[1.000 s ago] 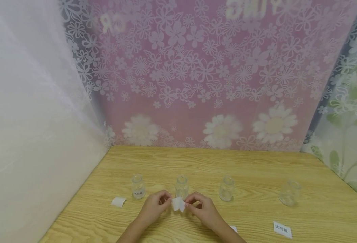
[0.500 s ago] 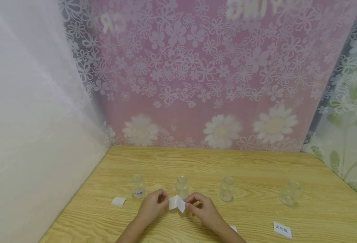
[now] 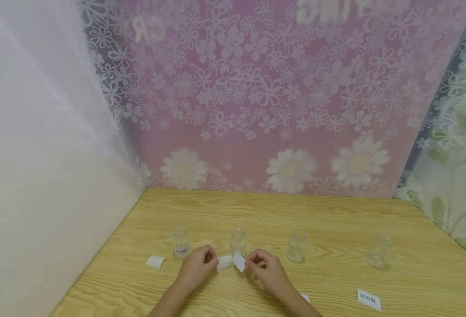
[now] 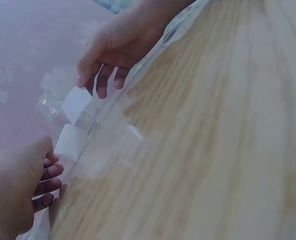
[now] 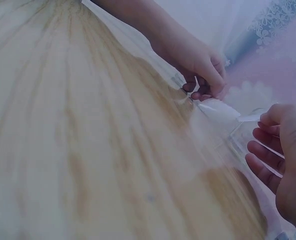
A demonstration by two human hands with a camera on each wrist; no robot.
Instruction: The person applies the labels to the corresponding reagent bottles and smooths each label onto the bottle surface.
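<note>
Pinching a white slip point(image 3: 224, 263), the left hand point(image 3: 196, 267) has its fingers curled in; the right hand point(image 3: 270, 273) holds a second slip point(image 3: 239, 262) between thumb and forefinger (whether the slips touch, I can't tell). Both hover just before a glass jar point(image 3: 238, 240); three more jars point(image 3: 296, 251) stand alongside on the wooden table point(image 3: 328, 215).

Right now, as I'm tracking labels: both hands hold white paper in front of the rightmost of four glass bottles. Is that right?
Not the rightmost: the head view shows the left hand and right hand holding white paper in front of the second glass bottle from the left, of four.
</note>
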